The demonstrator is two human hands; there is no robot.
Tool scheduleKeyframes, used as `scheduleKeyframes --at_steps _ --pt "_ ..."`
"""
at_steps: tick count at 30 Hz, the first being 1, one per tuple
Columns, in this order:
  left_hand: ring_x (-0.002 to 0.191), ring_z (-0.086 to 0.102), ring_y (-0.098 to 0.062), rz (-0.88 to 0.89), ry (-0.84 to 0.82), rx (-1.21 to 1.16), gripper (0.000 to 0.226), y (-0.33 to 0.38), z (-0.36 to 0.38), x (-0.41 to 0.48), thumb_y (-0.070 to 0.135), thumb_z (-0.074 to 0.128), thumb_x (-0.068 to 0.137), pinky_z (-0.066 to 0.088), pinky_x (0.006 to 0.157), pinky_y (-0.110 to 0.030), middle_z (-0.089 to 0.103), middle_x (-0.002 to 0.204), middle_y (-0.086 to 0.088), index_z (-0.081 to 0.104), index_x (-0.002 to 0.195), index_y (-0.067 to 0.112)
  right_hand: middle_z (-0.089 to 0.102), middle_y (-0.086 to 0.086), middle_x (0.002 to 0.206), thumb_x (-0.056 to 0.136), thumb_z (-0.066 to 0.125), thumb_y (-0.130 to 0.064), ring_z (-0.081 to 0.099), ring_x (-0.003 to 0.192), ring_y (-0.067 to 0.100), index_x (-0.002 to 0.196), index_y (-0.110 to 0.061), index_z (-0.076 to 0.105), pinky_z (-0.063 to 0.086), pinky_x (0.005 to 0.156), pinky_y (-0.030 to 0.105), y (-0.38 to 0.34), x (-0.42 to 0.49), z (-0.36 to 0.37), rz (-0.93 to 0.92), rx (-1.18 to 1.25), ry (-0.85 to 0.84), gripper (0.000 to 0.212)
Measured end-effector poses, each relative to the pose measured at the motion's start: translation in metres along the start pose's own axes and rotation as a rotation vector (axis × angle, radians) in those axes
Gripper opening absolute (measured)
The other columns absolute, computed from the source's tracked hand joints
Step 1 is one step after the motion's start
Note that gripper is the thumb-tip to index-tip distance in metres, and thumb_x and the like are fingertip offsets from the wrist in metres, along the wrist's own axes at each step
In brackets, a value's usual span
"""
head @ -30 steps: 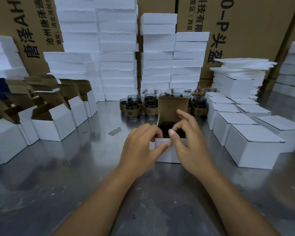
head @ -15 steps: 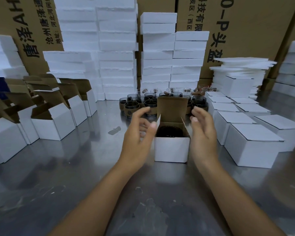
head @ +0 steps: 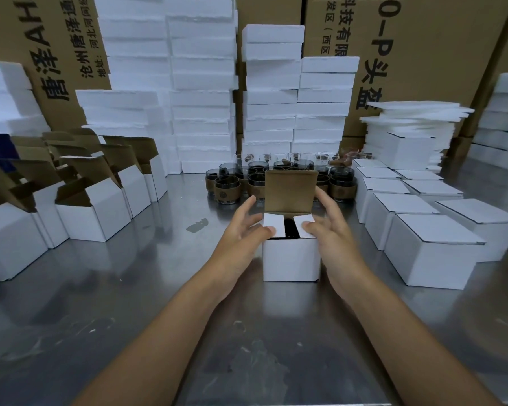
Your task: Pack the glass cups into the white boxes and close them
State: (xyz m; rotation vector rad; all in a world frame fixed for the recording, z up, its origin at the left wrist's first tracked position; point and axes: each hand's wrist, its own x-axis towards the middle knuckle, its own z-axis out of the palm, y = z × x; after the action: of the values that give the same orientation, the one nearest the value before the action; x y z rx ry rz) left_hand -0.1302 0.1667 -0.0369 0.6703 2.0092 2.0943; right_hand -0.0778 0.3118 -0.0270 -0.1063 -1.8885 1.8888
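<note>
A small white box [head: 290, 260] stands on the metal table in front of me, its brown lid flap upright at the back. A dark glass cup [head: 289, 227] shows in the gap between the two side flaps. My left hand [head: 244, 232] presses the left flap down with its thumb, fingers spread. My right hand [head: 332, 230] presses the right flap down the same way. Behind the box stand several glass cups [head: 228, 189] with brown sleeves.
Open white boxes [head: 91, 212] with raised flaps stand at the left. Closed white boxes [head: 431, 250] fill the right side. White foam stacks [head: 200, 83] and brown cartons [head: 423, 54] wall off the back. The steel table [head: 147, 288] is bare near me.
A second ago both hands were at the box's top around the cup. They drew apart to either side, then folded the two side flaps inward over the cup.
</note>
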Motion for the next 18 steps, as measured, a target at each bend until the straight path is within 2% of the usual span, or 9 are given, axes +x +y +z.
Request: scheduleKeyframes --at_steps 3,5,8,10,13,15,18 --pt "0.091 0.054 0.022 0.028 -0.002 0.023 0.052 0.0013 0.0003 0.0001 0.014 0.056 0.091 0.043 0.063 0.0 0.059 0.099 0.031 0.041 0.123 0.051 0.07 -0.009 0.094 0.091 0.049 -0.001 0.066 0.091 0.01 0.101 -0.054 0.053 0.051 0.076 0.026 0.0004 0.0001 0.0014 -0.006 0.023 0.011 0.055" --pt "0.096 0.051 0.019 0.038 0.005 0.061 0.043 0.0027 0.001 -0.0013 0.016 0.056 0.091 0.041 0.065 -0.001 0.057 0.106 0.026 0.049 0.11 0.053 0.068 -0.01 0.094 0.09 0.052 -0.001 0.063 0.089 0.008 0.098 -0.045 0.057 0.048 0.075 0.025 0.0031 0.0018 0.0013 -0.013 0.026 0.032 0.044" --pt "0.095 0.055 0.013 0.049 0.012 0.06 0.026 0.0022 -0.0001 -0.0025 0.02 0.059 0.09 0.04 0.067 -0.002 0.06 0.113 0.013 0.057 0.104 0.041 0.066 -0.014 0.081 0.091 0.053 -0.002 0.06 0.077 0.002 0.086 -0.029 0.059 0.043 0.068 0.02 0.0047 0.0028 0.0008 -0.021 0.037 0.051 0.029" --pt "0.088 0.057 0.013 0.052 0.01 0.044 0.017 0.0018 -0.0012 -0.0025 0.022 0.059 0.09 0.04 0.066 -0.001 0.062 0.11 0.01 0.058 0.103 0.034 0.064 -0.011 0.08 0.093 0.049 -0.002 0.058 0.075 0.007 0.079 -0.026 0.06 0.043 0.062 0.021 0.0039 0.0016 0.0013 -0.006 0.055 0.063 0.029" --pt "0.089 0.059 0.01 0.05 0.011 0.025 0.016 0.0011 -0.0021 -0.0014 0.019 0.058 0.091 0.043 0.069 -0.005 0.063 0.109 0.009 0.059 0.103 0.03 0.065 -0.005 0.079 0.093 0.045 -0.008 0.058 0.069 0.008 0.074 -0.024 0.063 0.043 0.049 0.019 0.0009 0.0004 0.0005 0.056 0.106 0.098 0.031" --pt "0.088 0.061 0.008 0.06 0.011 0.018 0.017 0.0001 -0.0026 -0.0016 0.016 0.056 0.092 0.042 0.067 -0.005 0.064 0.107 0.008 0.06 0.102 0.029 0.067 -0.005 0.081 0.093 0.047 -0.019 0.061 0.072 0.007 0.073 -0.025 0.065 0.045 0.052 0.018 -0.0005 0.0015 0.0 0.073 0.128 0.1 0.028" --pt "0.087 0.061 0.007 0.064 0.016 0.012 0.017 0.0007 -0.0022 -0.0024 0.017 0.055 0.093 0.042 0.069 -0.006 0.066 0.102 0.012 0.062 0.1 0.031 0.066 -0.019 0.084 0.09 0.048 -0.055 0.06 0.08 -0.003 0.081 -0.028 0.064 0.047 0.067 0.014 0.0023 -0.0009 0.001 -0.033 0.009 0.043 0.033"
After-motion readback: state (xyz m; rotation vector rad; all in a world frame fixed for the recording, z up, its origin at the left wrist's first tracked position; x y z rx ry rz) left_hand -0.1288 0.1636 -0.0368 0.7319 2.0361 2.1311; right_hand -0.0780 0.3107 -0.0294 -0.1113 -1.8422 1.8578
